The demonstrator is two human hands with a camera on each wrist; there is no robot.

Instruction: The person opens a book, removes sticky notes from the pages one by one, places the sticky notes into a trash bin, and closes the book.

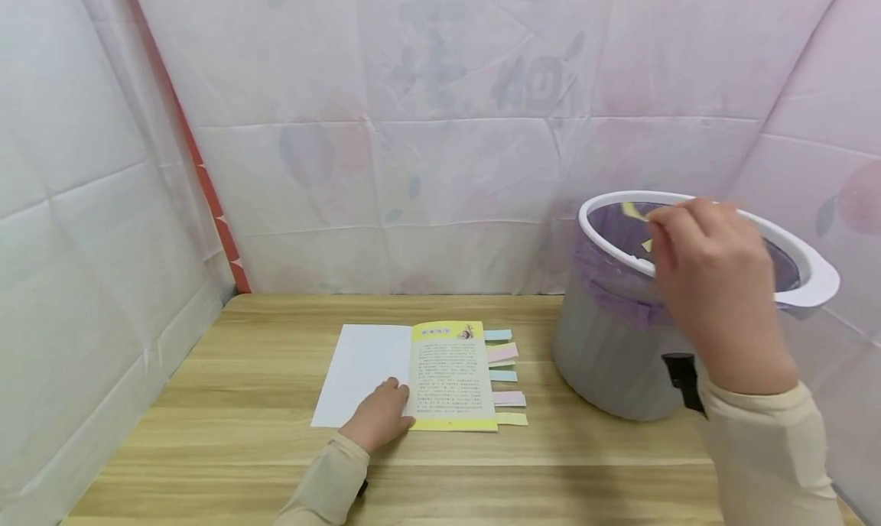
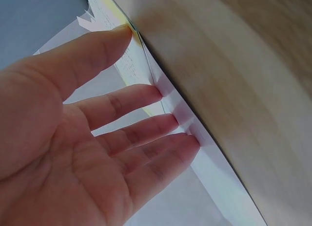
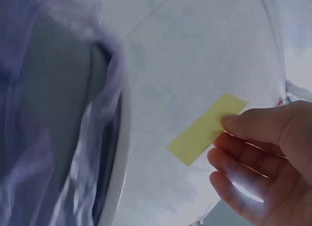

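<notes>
the right hand (image 1: 716,289) pinches one yellow strip (image 3: 200,133) between thumb and forefinger, its other fingers loosely bent; in the head view the strip shows against the mouth of the bin (image 1: 606,358). the left hand (image 1: 381,415) has its fingers spread and nearly straight, gripping nothing, tips touching the lower edge of the booklet (image 1: 447,381), which lies spread on the table (image 1: 227,404). the likeliest slip, i judge, is at the rim (image 1: 819,277): so light a strip could drift outside if the pinch slackens there, or cling to a fingertip if it is tacky. the wrist could also knock the rim if it swings low, and the booklet could slide or lose its page, since the left hand seems to rest only lightly. counting: two hands, one booklet, one bin with one purple liner (image 1: 606,281), one held strip, and at least one yellow scrap (image 1: 647,245) inside the bin. paper tabs (image 1: 509,419) poke from the booklet's right edge; two blue, two pink and one yellow are distinct, with others overlapped too closely to count surely.
</notes>
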